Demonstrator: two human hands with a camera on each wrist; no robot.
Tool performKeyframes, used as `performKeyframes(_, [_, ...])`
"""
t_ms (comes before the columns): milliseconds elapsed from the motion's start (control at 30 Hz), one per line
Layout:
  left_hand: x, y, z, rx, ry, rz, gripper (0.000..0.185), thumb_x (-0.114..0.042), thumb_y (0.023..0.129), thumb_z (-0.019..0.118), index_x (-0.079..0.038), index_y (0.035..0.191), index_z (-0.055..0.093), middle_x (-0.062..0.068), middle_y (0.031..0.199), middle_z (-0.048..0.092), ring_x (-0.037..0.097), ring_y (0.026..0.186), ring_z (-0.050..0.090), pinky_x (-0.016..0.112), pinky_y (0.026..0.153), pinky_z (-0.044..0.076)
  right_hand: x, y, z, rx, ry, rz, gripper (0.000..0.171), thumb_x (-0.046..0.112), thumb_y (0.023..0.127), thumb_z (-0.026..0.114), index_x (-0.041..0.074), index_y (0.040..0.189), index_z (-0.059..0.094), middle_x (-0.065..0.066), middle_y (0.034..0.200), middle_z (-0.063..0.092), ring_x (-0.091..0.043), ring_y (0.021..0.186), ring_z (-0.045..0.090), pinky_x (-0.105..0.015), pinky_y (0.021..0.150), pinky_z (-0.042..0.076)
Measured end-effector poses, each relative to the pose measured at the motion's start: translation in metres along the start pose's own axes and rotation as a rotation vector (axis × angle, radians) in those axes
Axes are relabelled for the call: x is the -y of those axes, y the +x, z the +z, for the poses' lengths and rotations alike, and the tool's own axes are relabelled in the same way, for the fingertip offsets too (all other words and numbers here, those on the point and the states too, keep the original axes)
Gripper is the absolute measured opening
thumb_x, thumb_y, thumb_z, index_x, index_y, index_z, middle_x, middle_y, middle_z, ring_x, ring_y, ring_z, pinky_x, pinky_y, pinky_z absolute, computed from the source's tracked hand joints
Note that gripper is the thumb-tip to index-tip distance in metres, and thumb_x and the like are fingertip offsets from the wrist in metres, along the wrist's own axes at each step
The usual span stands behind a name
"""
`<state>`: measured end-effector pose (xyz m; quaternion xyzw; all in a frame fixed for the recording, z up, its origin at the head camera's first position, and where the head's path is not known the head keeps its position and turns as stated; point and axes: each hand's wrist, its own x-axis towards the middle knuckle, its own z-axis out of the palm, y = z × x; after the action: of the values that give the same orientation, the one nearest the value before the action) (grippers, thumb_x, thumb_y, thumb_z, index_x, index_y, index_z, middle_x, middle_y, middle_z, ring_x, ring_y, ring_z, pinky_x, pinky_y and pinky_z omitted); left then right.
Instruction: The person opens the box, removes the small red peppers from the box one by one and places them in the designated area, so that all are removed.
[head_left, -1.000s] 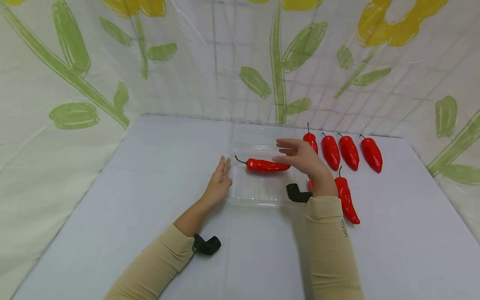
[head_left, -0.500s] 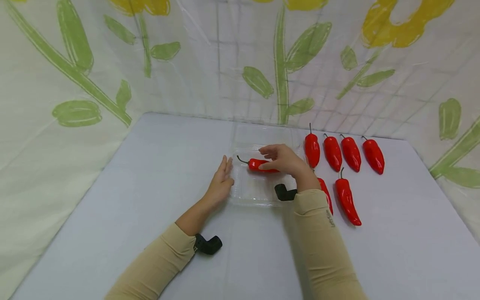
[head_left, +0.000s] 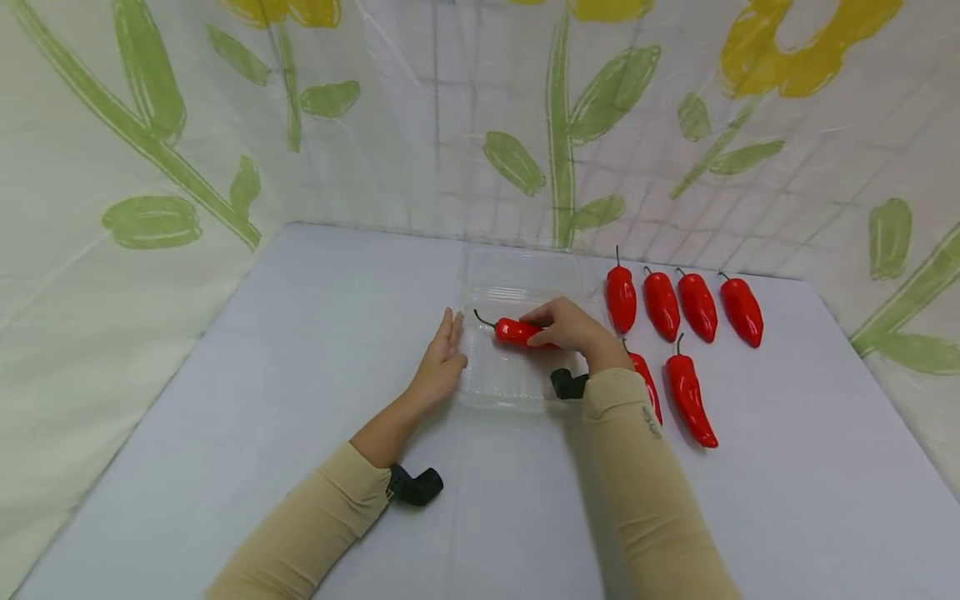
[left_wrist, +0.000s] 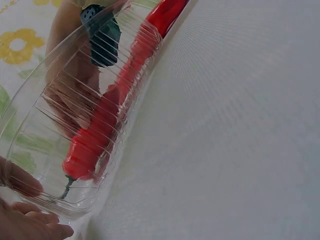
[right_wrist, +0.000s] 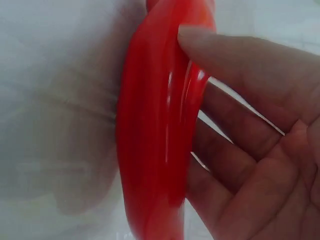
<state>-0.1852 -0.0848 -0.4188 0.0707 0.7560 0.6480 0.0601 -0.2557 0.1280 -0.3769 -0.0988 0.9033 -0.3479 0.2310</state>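
Red and glossy, the pepper (head_left: 516,332) lies inside the clear plastic tray (head_left: 517,392) near the middle of the pale table (head_left: 225,375), its long axis running crosswise to the person, with the thin dark stem pointing toward their left and the tapered end hidden under the right hand (head_left: 570,327). That hand comes over the tray from the right and has its fingers and thumb curled around the pepper's body; the right wrist view shows a fingertip (right_wrist: 210,42) pressing on the shiny skin while the other fingers cup it from below. So the pepper sits directly in the right hand's grasp, and the stem end juts out toward the other hand. The left hand (head_left: 441,367) rests flat on the table with straight, relaxed fingers against the tray's left wall, holding nothing; in the left wrist view the pepper (left_wrist: 100,130) shows through the ribbed plastic (left_wrist: 45,100) just beyond those fingers (left_wrist: 30,225). The right hand is plainly the nearer one, being on the pepper itself, with the left only touching the tray beside it. To the right of the tray, four more red peppers (head_left: 678,302) stand in a row toward the back, stems pointing away, and two more (head_left: 690,392) lie closer in, one partly behind the right sleeve (head_left: 645,467). A flower-printed sheet (head_left: 525,125) hangs behind the table.
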Motion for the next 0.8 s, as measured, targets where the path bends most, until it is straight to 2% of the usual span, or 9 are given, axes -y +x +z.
performKeyframes(333, [0.0023,0.0001,-0.0005,0.01,-0.023,0.015,0.075,0.009,0.082,0.032,0.001,0.148,-0.004,0.013,0.157,0.01,0.023,0.145,0.008,0.041,0.117,0.006,-0.0027,0.0029,0.0053,0.057,-0.036,0.015,0.051,0.018,0.083,0.067,0.021,0.132,0.055,-0.008,0.124,0.055,-0.023,0.112,0.044,-0.034,0.092,0.041])
performKeyframes(633, [0.0038,0.001,-0.0013,0.007,-0.019,0.018,0.074,0.009,0.083,0.031,0.001,0.148,-0.004,0.014,0.157,0.011,0.024,0.145,0.008,0.042,0.117,0.005,0.0017,0.0015,0.0069,0.075,-0.075,-0.007,0.054,0.021,0.083,0.067,0.023,0.135,0.051,-0.009,0.124,0.055,-0.024,0.114,0.044,-0.036,0.091,0.043])
performKeyframes(800, [0.0024,0.0001,-0.0001,0.008,-0.009,0.011,0.074,0.007,0.083,0.031,0.0,0.148,-0.003,0.014,0.157,0.012,0.024,0.145,0.008,0.043,0.117,0.005,0.0024,0.0008,0.0079,0.123,-0.091,-0.015,0.055,0.021,0.083,0.067,0.025,0.136,0.05,-0.007,0.123,0.056,-0.023,0.113,0.045,-0.036,0.093,0.043])
